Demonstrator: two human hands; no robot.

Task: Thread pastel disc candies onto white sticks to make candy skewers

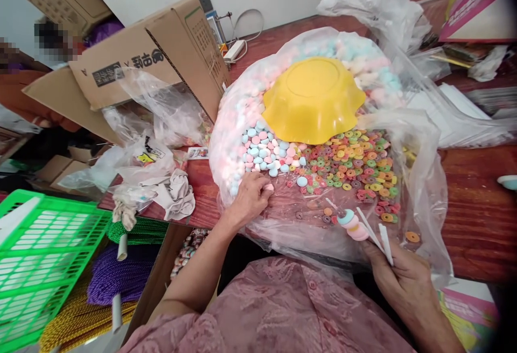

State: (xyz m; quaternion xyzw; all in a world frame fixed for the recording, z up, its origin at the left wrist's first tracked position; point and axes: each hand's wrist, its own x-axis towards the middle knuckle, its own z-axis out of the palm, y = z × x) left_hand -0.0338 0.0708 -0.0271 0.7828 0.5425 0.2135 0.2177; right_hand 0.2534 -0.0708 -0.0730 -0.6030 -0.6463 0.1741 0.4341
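Observation:
My left hand (249,198) is at the front left of a plastic bag spread on the table, its thumb and fingers closed on a small pink candy (268,187). To the right, my right hand (404,277) is closed around a strand of threaded candies (352,225), pale blue, pink and yellowish, with a thin white tip sticking out. Two white strips (385,244) also jut from that hand. Between and beyond the hands lie loose pink and blue round candies (262,151) and many-coloured ring candies (355,161).
An upside-down yellow bowl (315,99) rests on the candies in the clear plastic bag (430,191). Left of it stands an open cardboard box (161,56), with crumpled paper (175,194) in front. Lower left are a green basket (52,256) and bundled purple cords (121,275).

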